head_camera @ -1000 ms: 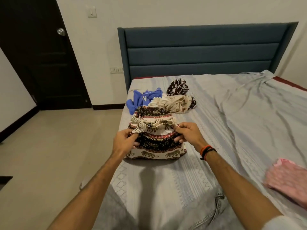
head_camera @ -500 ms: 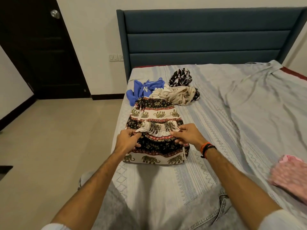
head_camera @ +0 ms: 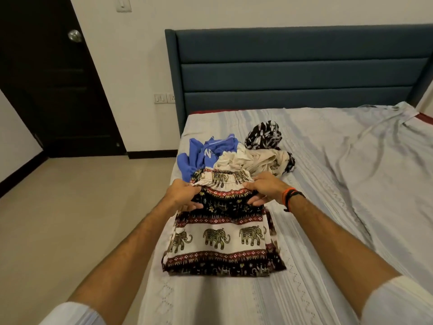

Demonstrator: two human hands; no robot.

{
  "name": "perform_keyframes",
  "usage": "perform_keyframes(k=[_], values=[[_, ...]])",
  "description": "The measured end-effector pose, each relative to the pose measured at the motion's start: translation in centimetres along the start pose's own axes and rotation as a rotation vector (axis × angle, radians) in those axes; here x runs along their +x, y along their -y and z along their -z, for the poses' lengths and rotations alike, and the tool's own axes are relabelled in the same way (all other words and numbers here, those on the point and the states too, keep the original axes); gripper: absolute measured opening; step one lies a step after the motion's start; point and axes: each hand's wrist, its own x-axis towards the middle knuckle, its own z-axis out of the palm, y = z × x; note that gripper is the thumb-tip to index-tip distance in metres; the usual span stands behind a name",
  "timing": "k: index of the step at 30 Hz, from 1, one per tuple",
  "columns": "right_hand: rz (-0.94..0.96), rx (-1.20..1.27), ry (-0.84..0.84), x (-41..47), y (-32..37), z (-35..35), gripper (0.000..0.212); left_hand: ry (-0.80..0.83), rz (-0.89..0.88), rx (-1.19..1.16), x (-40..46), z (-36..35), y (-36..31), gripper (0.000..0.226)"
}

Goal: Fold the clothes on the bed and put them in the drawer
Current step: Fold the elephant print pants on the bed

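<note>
On the bed [head_camera: 328, 184], which serves as the reference for all positions below, a grey striped sheet covers the whole lying surface and is creased toward the right side. Behind the bed stands a dark blue padded headboard [head_camera: 293, 66] against a white wall. Left of the bed lies a bare beige floor, and beyond it a dark door [head_camera: 58, 90] with a round knob.

Near the left edge of the bed lie the elephant-print trousers [head_camera: 222, 240], folded into a compact block with the gathered waistband at the far end, toward the headboard. Just beyond the trousers, still near the left edge of the bed, sits a pile of unfolded clothes: a blue garment [head_camera: 201, 156], a cream garment [head_camera: 253, 160] and a black-and-white patterned garment [head_camera: 263, 137]. The cream garment touches the waistband.

Left hand [head_camera: 181, 195]: its grip is curled on the left end of the waistband, thumb on top of the dark printed layer, fingers under the gathered cloth. Right hand [head_camera: 264, 190]: its grip is curled on the right end of the waistband, fingers over the top, thumb below. The right wrist carries an orange and a black band [head_camera: 291, 198]. Both forearms are bare, with white sleeves pushed up at the elbows.
</note>
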Motion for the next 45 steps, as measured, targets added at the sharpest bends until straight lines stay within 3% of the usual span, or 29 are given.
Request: perform_keyframes(k=[5,8,10,12,15,18,21,34,45], values=[[0.083,-0.066,-0.064,6.9,9.9,5.6,0.021,-0.025,-0.045,-0.04,7.7,2.8,-11.0,0.027],[0.382,-0.123,-0.284,8.8,19.2,10.3,0.026,-0.17,-0.281,-0.08,10.3,5.3,-20.9,0.009],[0.617,-0.169,-0.501,8.2,26.2,13.7,0.04,-0.241,-0.467,-0.2,10.0,7.2,-28.4,0.013],[0.799,-0.157,-0.633,6.3,32.2,16.4,0.04,-0.294,-0.652,-0.27,8.1,9.0,-34.9,0.012],[1.02,0.009,-0.667,1.8,37.6,18.6,0.018,-0.349,-0.861,-0.346,3.7,10.9,-41.2,0.012],[1.196,0.053,-0.657,-2.5,38.9,19.0,0.017,-0.408,-1.055,-0.396,-1.2,11.5,-42.6,0.015],[1.236,0.07,-0.599,-6.9,36.2,17.1,0.007,-0.387,-1.119,-0.393,-5.3,11.1,-39.1,0.012],[0.647,0.179,-0.346,-16.8,4.8,2.2,0.008,-0.15,-0.6,-0.188,-15.0,3.1,-5.4,0.01],[0.429,0.184,-0.306,-19.8,-7.7,-4.1,0.018,-0.126,-0.39,-0.119,-17.9,-0.6,8.4,0.008]])
